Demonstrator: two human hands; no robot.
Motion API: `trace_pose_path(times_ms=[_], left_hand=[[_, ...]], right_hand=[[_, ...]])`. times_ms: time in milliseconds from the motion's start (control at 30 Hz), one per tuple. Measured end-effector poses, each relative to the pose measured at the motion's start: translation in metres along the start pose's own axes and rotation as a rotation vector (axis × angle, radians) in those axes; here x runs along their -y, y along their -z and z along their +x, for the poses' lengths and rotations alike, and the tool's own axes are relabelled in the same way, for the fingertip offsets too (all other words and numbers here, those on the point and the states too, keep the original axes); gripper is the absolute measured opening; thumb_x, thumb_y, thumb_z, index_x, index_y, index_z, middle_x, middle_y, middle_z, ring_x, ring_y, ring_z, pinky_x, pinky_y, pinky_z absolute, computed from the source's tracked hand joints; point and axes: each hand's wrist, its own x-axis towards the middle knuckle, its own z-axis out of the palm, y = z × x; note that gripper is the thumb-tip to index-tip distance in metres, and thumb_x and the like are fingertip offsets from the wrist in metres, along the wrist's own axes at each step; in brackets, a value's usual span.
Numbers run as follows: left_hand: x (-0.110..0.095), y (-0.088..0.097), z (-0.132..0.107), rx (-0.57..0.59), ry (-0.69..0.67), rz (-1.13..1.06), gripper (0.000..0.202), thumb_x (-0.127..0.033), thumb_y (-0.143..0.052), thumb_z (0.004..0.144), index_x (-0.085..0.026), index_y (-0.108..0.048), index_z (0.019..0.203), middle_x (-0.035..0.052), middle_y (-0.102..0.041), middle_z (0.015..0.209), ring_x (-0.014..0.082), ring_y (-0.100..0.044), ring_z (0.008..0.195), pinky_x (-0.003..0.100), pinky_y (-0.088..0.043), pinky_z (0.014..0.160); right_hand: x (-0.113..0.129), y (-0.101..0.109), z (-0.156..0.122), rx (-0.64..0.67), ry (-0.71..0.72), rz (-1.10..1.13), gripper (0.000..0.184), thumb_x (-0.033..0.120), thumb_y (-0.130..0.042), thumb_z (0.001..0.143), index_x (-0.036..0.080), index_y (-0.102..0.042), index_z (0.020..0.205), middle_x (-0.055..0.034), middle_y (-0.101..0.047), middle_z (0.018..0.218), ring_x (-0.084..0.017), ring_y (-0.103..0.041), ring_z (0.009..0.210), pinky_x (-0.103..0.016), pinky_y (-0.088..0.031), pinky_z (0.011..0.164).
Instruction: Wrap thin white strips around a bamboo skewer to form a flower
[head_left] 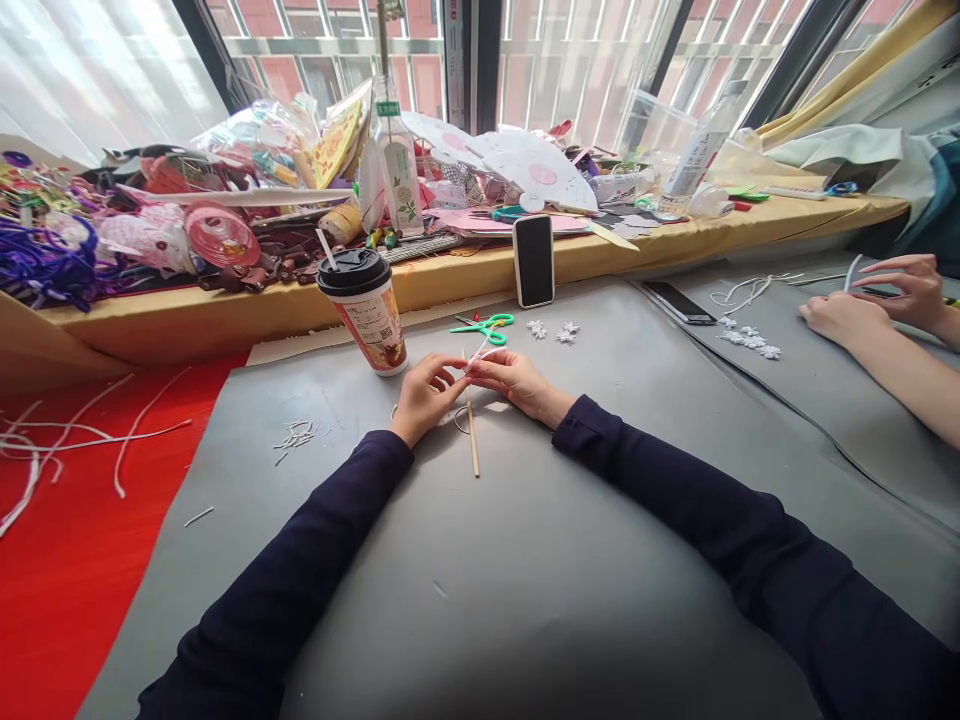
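Note:
My left hand [426, 396] and my right hand [517, 383] meet over the grey mat [525, 560], fingers pinched together on a thin white strip [480, 357] held between them. A thin wooden stick [472, 440] lies on the mat just below my fingers, touching or nearly touching them. Green-handled scissors [486, 326] lie just beyond my hands. Two small white flower shapes [553, 331] rest to the right of the scissors.
A lidded paper cup [366, 310] with a straw stands left of my hands. A black phone [533, 260] leans on the cluttered window ledge [225, 310]. White scraps [296, 436] lie left; red sheet [67, 560] beyond. Another person's hands [877, 300] work at right near a second phone [679, 302].

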Motion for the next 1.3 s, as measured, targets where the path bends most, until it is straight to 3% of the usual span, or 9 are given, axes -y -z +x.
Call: trace_pose_path(times_ms=[267, 467, 600, 733, 967, 1167, 1300], left_hand=[[0.0021, -0.0005, 0.0006, -0.086, -0.124, 0.06, 0.02, -0.033, -0.059, 0.072, -0.018, -0.063, 0.085, 0.004, -0.059, 0.086, 0.0074, -0.054, 0.059, 0.018, -0.044, 0.05], [0.0065, 0.0009, 0.0017, -0.148, -0.048, -0.001, 0.021, -0.032, -0.057, 0.075, -0.018, -0.064, 0.087, 0.0044, -0.061, 0.085, 0.0092, -0.057, 0.061, 0.02, -0.046, 0.053], [0.0095, 0.0026, 0.0025, -0.176, -0.002, -0.016, 0.021, -0.033, -0.057, 0.074, -0.017, -0.065, 0.087, 0.0043, -0.062, 0.084, 0.01, -0.058, 0.062, 0.021, -0.046, 0.053], [0.0095, 0.0034, 0.0026, -0.167, 0.01, -0.008, 0.021, -0.033, -0.058, 0.073, -0.017, -0.065, 0.085, 0.0047, -0.062, 0.085, 0.0108, -0.059, 0.064, 0.021, -0.047, 0.054], [0.0074, 0.0016, 0.0017, -0.12, 0.096, -0.15, 0.027, -0.035, -0.059, 0.07, -0.014, -0.064, 0.088, 0.0064, -0.064, 0.083, 0.0126, -0.061, 0.063, 0.024, -0.051, 0.055], [0.0021, 0.0022, 0.0014, -0.024, 0.147, -0.227, 0.031, -0.035, -0.062, 0.069, -0.013, -0.064, 0.09, 0.0056, -0.065, 0.069, 0.0142, -0.062, 0.06, 0.025, -0.051, 0.053], [0.0036, 0.0028, 0.0023, -0.027, 0.167, -0.236, 0.032, -0.036, -0.062, 0.069, -0.013, -0.065, 0.091, 0.0053, -0.065, 0.067, 0.0138, -0.061, 0.057, 0.025, -0.05, 0.052]], right_hand=[[-0.0018, 0.0013, 0.0013, 0.046, -0.008, 0.003, 0.026, 0.028, -0.073, 0.061, 0.014, -0.06, 0.079, -0.0023, -0.063, 0.083, -0.015, -0.06, 0.084, -0.035, -0.046, 0.089], [-0.0001, 0.0022, 0.001, 0.072, 0.014, -0.021, 0.03, 0.031, -0.069, 0.066, 0.017, -0.058, 0.091, -0.0033, -0.064, 0.09, -0.014, -0.059, 0.091, -0.034, -0.043, 0.092], [-0.0004, 0.0046, 0.0038, -0.017, 0.176, -0.17, 0.046, 0.033, -0.067, 0.067, 0.021, -0.051, 0.109, -0.0036, -0.061, 0.096, -0.014, -0.058, 0.091, -0.033, -0.045, 0.088], [0.0004, 0.0066, 0.0045, -0.12, 0.401, -0.476, 0.06, 0.034, -0.069, 0.065, 0.026, -0.043, 0.119, -0.0048, -0.054, 0.108, -0.014, -0.056, 0.088, -0.033, -0.047, 0.084], [0.0012, 0.0022, -0.0037, -0.073, 0.638, -0.919, 0.022, 0.031, -0.056, 0.078, 0.025, -0.062, 0.098, -0.0045, -0.05, 0.101, -0.013, -0.053, 0.086, -0.029, -0.048, 0.075], [-0.0013, 0.0033, -0.003, -0.124, 0.656, -1.012, 0.018, 0.029, -0.053, 0.081, 0.024, -0.063, 0.094, -0.0044, -0.049, 0.093, -0.013, -0.051, 0.083, -0.024, -0.048, 0.063], [-0.0012, 0.0041, -0.0031, -0.184, 0.695, -1.14, 0.017, 0.029, -0.055, 0.079, 0.026, -0.064, 0.093, -0.0041, -0.05, 0.095, -0.016, -0.049, 0.088, -0.03, -0.045, 0.075]])
